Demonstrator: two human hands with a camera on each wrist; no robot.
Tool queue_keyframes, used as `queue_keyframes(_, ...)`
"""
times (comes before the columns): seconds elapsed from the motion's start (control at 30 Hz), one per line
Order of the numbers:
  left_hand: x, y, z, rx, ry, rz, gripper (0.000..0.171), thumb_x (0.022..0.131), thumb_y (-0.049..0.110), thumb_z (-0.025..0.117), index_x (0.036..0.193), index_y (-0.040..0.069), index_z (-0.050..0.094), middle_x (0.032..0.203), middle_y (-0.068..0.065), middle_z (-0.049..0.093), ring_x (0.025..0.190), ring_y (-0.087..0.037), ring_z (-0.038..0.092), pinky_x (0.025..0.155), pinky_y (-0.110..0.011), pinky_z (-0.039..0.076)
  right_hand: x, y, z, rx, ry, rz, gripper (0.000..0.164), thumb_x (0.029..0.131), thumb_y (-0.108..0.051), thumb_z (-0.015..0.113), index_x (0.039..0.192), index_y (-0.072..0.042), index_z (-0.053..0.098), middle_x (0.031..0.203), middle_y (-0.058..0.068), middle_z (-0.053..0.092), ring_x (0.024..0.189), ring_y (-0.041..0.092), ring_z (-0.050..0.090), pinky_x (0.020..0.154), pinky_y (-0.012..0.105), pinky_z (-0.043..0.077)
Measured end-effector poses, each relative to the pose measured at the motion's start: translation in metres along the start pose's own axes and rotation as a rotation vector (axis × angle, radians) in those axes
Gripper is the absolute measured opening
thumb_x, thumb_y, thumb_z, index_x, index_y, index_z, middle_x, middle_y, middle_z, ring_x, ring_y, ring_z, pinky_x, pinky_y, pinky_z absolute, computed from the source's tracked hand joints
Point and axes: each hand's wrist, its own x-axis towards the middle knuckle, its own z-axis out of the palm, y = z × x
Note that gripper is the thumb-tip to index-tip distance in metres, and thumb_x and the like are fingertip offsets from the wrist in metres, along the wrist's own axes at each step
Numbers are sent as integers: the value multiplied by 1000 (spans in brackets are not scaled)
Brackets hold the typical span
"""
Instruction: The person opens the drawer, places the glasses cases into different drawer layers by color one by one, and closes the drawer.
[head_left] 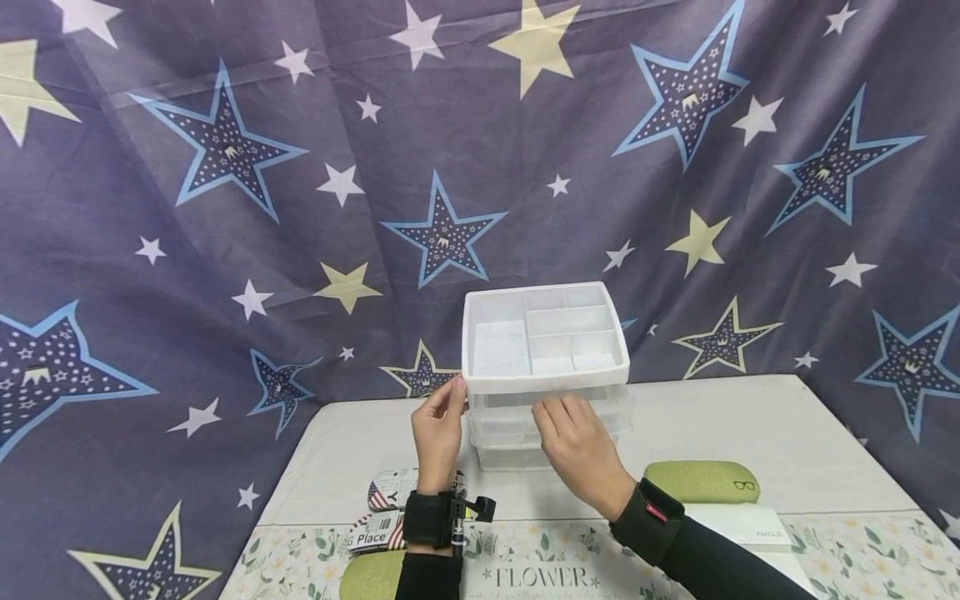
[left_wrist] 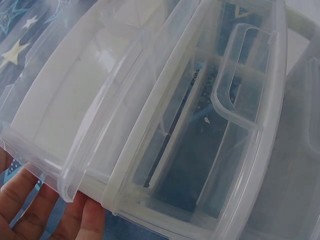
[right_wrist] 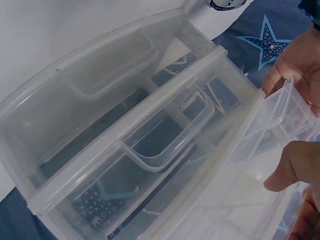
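Note:
A clear plastic drawer box (head_left: 513,429) stands near the back of the white-covered table, topped by a white tray (head_left: 546,382) with several compartments. At the tray's left front corner my left hand (head_left: 437,429) holds the box between thumb and fingers. In the left wrist view its fingers (left_wrist: 75,220) curl against the side. My right hand (head_left: 581,450) is in front of the box, just below the tray. In the right wrist view its thumb (right_wrist: 287,172) lies over the front of a clear drawer (right_wrist: 245,172), with fingers beneath. Lower drawers show cut-out handles.
Right of the box lie a green glasses case (head_left: 701,482) and a white box (head_left: 738,525). On the left are two printed cases, one behind (head_left: 393,490) the other, and another green case (head_left: 371,575). A flower mat (head_left: 540,579) covers the front; a starry curtain (head_left: 450,108) hangs behind.

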Motion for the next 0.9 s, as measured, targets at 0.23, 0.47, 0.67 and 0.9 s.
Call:
queue_keyframes(0.23, 0, -1, 1, 6, -2, 12, 34, 98, 28, 73, 123, 5, 74, 120, -13, 72, 106, -16, 70, 89, -32, 60, -3, -1, -5, 11, -5, -7, 32, 92, 3, 33, 105, 3, 62, 92, 13, 60, 79, 26, 51, 65, 34, 44)
queue_keyframes(0.47, 1, -2, 1, 2, -5, 21, 34, 98, 29, 73, 122, 5, 75, 120, -12, 73, 106, -17, 70, 92, -41, 60, -5, -4, -9, 40, -4, -5, 30, 92, 2, 34, 104, 3, 62, 93, 13, 59, 81, 28, 53, 67, 35, 46)
queue_keyframes(0.67, -1, -3, 1, 13, -13, 25, 34, 99, 26, 71, 124, 4, 74, 124, -12, 71, 108, -17, 69, 95, -49, 57, -7, -5, -13, 43, -9, -11, 30, 90, 2, 36, 104, 3, 62, 93, 13, 59, 79, 27, 52, 65, 35, 45)
queue_keyframes(0.9, 0, -4, -1, 31, -18, 33, 37, 99, 26, 71, 127, 1, 71, 125, -10, 72, 106, -14, 69, 91, -36, 60, -6, -7, -16, 45, -21, -6, 27, 84, 3, 42, 102, 2, 62, 92, 12, 59, 80, 27, 52, 66, 34, 46)
